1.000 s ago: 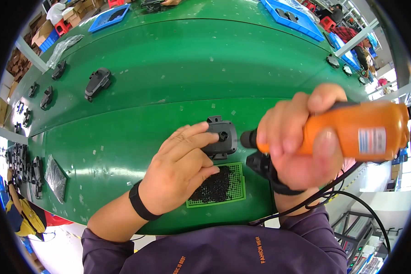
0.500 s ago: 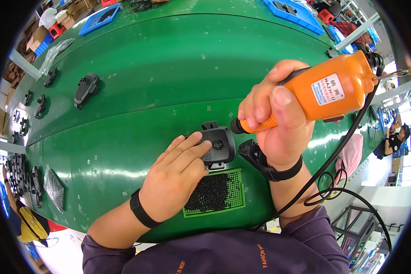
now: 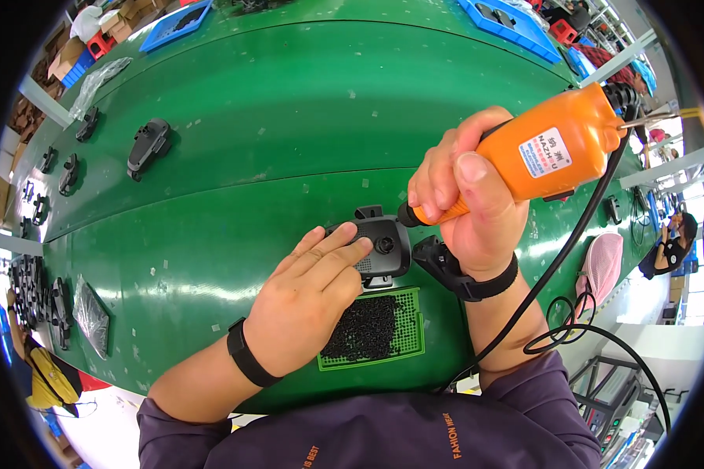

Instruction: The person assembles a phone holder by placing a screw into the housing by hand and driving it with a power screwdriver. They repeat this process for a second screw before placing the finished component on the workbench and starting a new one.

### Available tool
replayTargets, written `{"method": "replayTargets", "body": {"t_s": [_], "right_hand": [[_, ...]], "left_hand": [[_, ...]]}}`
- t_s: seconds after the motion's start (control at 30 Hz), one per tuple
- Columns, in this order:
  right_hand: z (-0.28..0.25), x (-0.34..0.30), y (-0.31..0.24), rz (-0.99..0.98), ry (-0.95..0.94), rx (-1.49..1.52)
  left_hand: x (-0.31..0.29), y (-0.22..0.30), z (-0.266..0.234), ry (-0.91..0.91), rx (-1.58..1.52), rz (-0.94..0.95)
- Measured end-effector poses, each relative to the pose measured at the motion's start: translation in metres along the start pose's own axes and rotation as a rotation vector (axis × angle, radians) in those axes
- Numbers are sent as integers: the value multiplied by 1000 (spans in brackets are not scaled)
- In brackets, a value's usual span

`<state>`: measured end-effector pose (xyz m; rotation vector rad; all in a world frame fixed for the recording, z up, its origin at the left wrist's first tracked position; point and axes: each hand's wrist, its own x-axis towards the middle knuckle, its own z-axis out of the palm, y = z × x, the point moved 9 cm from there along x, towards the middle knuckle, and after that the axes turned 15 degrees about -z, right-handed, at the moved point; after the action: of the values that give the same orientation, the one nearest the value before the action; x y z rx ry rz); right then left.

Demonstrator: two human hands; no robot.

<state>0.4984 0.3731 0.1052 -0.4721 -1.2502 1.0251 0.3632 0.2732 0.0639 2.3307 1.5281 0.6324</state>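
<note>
My right hand (image 3: 481, 195) is wrapped round an orange electric screwdriver (image 3: 583, 133), held tilted with its black nose down at the left. That nose is by the upper right corner of a black plastic holder (image 3: 393, 262) with a round knob on its face; whether the bit touches it, I cannot tell. My left hand (image 3: 301, 301) lies with fingers outstretched on the holder's left side, covering part of it. Just below stands a green mesh basket (image 3: 412, 342) of small black pieces. Another black plastic part (image 3: 438, 262) lies beside my right wrist, partly hidden.
A black cable (image 3: 579, 227) runs from the screwdriver past my right forearm. Several black holders (image 3: 150, 144) are spread along the left of the green table (image 3: 289, 94). A clear plastic bag (image 3: 92, 316) lies there too. Blue trays (image 3: 176, 30) stand at the far edge. People are at work beyond.
The view has shifted slightly. The screwdriver's rear end has swung a little to the left, while its nose stays by the holder's corner. My left hand remains on the holder.
</note>
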Motion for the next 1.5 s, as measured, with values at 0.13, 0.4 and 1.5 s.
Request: {"method": "replayTargets", "body": {"t_s": [0.13, 0.4, 1.5], "right_hand": [[-4, 0, 2, -21, -11, 33], [-3, -9, 4, -100, -94, 58], [58, -4, -76, -103, -360, 277]], "left_hand": [[2, -2, 2, -13, -40, -7], [3, 3, -1, 43, -74, -10], [20, 1, -33, 176, -556, -122]]}}
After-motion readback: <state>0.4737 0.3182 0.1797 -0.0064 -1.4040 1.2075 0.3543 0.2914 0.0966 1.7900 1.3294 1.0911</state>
